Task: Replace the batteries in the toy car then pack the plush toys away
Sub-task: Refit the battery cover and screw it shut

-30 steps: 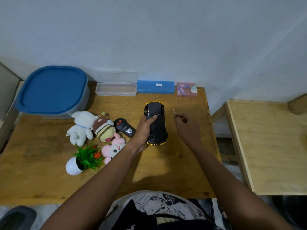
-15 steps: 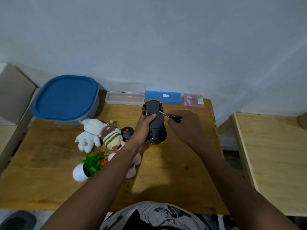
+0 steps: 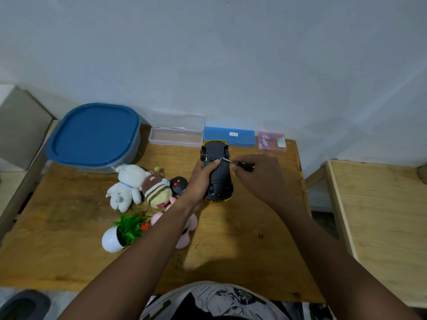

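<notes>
A yellow toy car [image 3: 220,176] lies upside down on the wooden table [image 3: 69,239], its black underside up. My left hand [image 3: 200,181] grips the car's left side, thumb on the underside. My right hand [image 3: 258,174] pinches a small screwdriver [image 3: 233,162] whose tip touches the underside near the front wheels. Left of the car lie a white plush [image 3: 126,185], a brown striped plush [image 3: 157,190] and a pink plush [image 3: 184,229] partly hidden under my left forearm.
A black remote [image 3: 178,184] lies beside the plushes. A blue-lidded tub [image 3: 94,137] stands at the back left, with an open clear case [image 3: 175,135], a blue case [image 3: 230,137] and a pink box [image 3: 271,140] along the wall. A small potted plant [image 3: 122,232] lies tipped.
My right hand has brought the screwdriver from right of the car onto its underside. My left hand keeps hold of the car. The camera has tilted.
</notes>
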